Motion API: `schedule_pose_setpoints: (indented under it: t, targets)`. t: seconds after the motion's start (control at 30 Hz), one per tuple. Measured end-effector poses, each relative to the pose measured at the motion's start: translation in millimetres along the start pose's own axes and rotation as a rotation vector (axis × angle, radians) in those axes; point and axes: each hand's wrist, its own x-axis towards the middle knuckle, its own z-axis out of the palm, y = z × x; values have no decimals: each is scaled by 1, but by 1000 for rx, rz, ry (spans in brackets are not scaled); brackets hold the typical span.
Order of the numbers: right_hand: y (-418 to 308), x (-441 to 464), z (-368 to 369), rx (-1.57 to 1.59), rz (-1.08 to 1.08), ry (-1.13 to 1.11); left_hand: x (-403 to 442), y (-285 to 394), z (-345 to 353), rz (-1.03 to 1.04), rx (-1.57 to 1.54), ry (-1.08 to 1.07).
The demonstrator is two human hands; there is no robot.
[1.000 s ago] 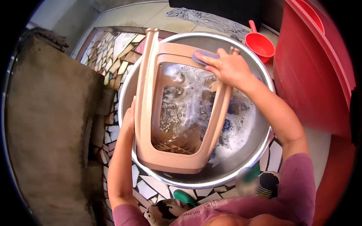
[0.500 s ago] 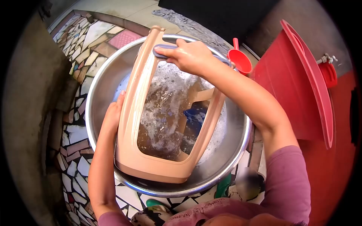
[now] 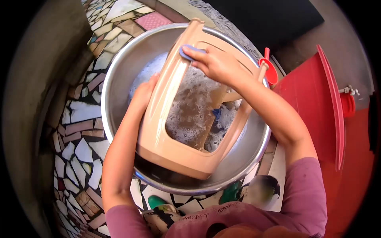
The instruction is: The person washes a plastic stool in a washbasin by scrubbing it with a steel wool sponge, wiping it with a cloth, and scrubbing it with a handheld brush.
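Observation:
A beige plastic frame (image 3: 158, 115) with a large rectangular opening lies tilted across a wide metal basin (image 3: 106, 91). My left hand (image 3: 143, 93) grips its left outer side, with part of the fingers hidden behind the edge. At the frame's upper left corner, my right hand (image 3: 217, 65) presses a bluish-purple scrubber (image 3: 189, 53) onto the plastic; sponge or brush, I cannot tell. Through the opening show foamy, brownish water (image 3: 188, 111) and a dark blue item (image 3: 216, 114), mostly hidden.
A red dipper (image 3: 270, 73) is at the basin's upper right edge. Beyond it a large red tub (image 3: 305, 107) leans on its side, near a tap (image 3: 349, 90). Stone-mosaic floor (image 3: 85, 111) surrounds the basin, and a wall (image 3: 27, 99) runs along the left.
My right hand and the scrubber have slid a little down the frame's corner. The whole scene has shifted as my head turned, and the frame's lower end sits slightly higher.

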Motion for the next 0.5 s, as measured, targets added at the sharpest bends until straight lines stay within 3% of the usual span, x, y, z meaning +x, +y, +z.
schedule_pose_setpoints:
  t: [0.07, 0.13, 0.17, 0.27, 0.33, 0.37, 0.4, 0.5]
  targets:
    - [-3, 10, 4, 7, -57, 75, 9, -3, -1, -2, -72, 24]
    - [-7, 36, 2, -108, 196, -11, 10, -9, -6, 46, -73, -21]
    - [-19, 34, 11, -73, 191, -7, 12, -10, -10, 46, -81, -14]
    - [-97, -26, 11, -6, -55, -70, 3, -13, -9, 7, -144, 0]
    - [-127, -41, 2, 72, -166, -143, 12, -18, -10, 106, -52, 27]
    - [-124, -27, -2, -54, -130, -148, 27, -31, -6, 117, -50, 72]
    - [-102, 0, 1, -167, 58, -252, 23, -33, -5, 108, -58, 55]
    - [-59, 21, 6, -69, 166, -200, -5, -21, -5, 25, -304, -145]
